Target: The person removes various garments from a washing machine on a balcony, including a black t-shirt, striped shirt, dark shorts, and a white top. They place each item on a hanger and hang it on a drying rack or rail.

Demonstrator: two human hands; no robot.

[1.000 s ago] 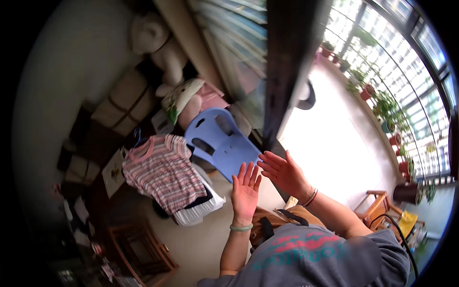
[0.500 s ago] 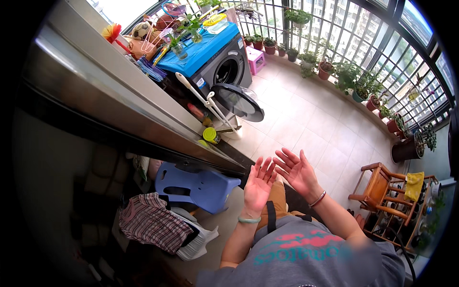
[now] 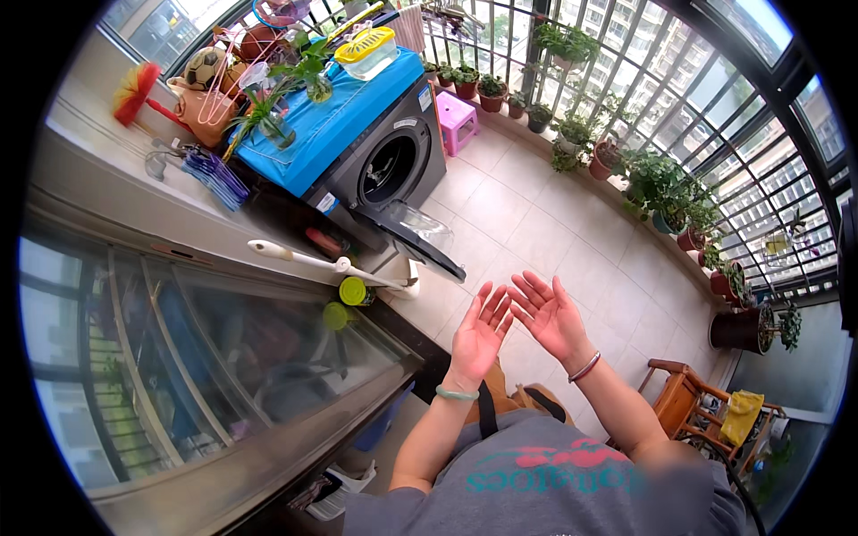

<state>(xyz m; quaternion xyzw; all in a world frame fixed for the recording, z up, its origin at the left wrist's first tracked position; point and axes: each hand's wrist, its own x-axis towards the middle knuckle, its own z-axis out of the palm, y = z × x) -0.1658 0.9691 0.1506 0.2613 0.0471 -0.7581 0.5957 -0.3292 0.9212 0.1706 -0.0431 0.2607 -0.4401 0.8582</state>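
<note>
My left hand [image 3: 480, 338] and my right hand [image 3: 551, 322] are held out side by side, palms up, fingers stretched and holding nothing. A pale green bangle [image 3: 457, 393] circles the left wrist, and a thin bracelet [image 3: 584, 367] the right. Ahead and to the left stands a dark front-loading washing machine [image 3: 386, 161] with a blue cover [image 3: 332, 116] on top. Its round door [image 3: 416, 239] is swung open toward me, and some light-coloured items show dimly in the drum. Neither hand touches anything.
On the left is a glass sliding door [image 3: 214, 357]. White-handled cleaning tools [image 3: 340, 266] lean near yellow-green cans [image 3: 353, 290]. Beyond the machine sits a pink stool [image 3: 458, 123]. Potted plants [image 3: 660, 188] line the barred window. A wooden chair [image 3: 684, 402] with a yellow cloth [image 3: 742, 417] stands at right.
My view has moved forward through the doorway, so the washing machine looks closer and the blue chair is mostly hidden behind the glass door. Both hands keep their open, palms-up pose.
</note>
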